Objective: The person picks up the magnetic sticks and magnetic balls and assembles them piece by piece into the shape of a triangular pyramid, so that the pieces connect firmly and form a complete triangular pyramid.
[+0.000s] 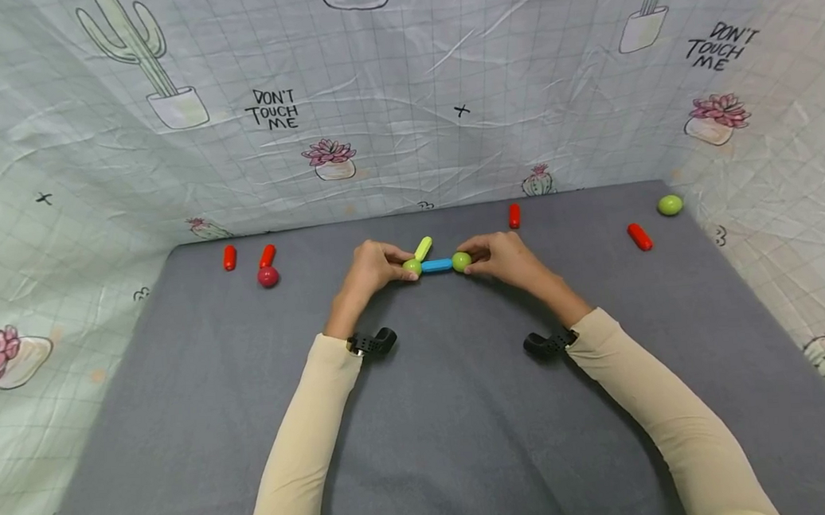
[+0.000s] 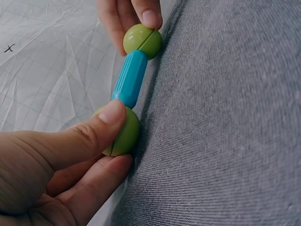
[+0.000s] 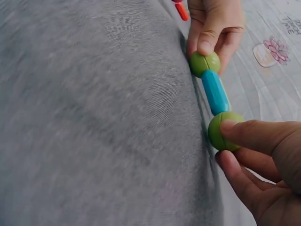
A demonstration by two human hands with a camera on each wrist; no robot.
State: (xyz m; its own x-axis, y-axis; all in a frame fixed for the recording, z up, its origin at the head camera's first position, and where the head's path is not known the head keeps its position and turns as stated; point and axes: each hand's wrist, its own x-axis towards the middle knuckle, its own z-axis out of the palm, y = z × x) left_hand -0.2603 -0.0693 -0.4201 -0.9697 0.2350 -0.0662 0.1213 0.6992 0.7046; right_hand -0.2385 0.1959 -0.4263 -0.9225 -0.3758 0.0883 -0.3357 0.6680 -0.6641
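Observation:
A blue ridged rod [image 1: 437, 265] lies between two green balls, joined end to end with them near the table's far edge. My left hand [image 1: 376, 266] pinches the left green ball [image 1: 412, 267] between thumb and fingers. With thumb and fingers, my right hand [image 1: 504, 259] pinches the right green ball [image 1: 461, 262]. A yellow-green rod [image 1: 423, 248] slants up and away from the left ball in the head view. Up close, the left wrist view shows the blue rod [image 2: 130, 77] with its lower end right at the ball under my left thumb.
To the left are a red rod [image 1: 229, 257], another red rod [image 1: 267, 256] and a red ball [image 1: 268, 277] at its near end. Farther right lie a red rod [image 1: 514, 216], a red rod [image 1: 639, 237] and a green ball [image 1: 670, 205]. A printed cloth [image 1: 391, 155] hangs behind the grey table [image 1: 452, 414].

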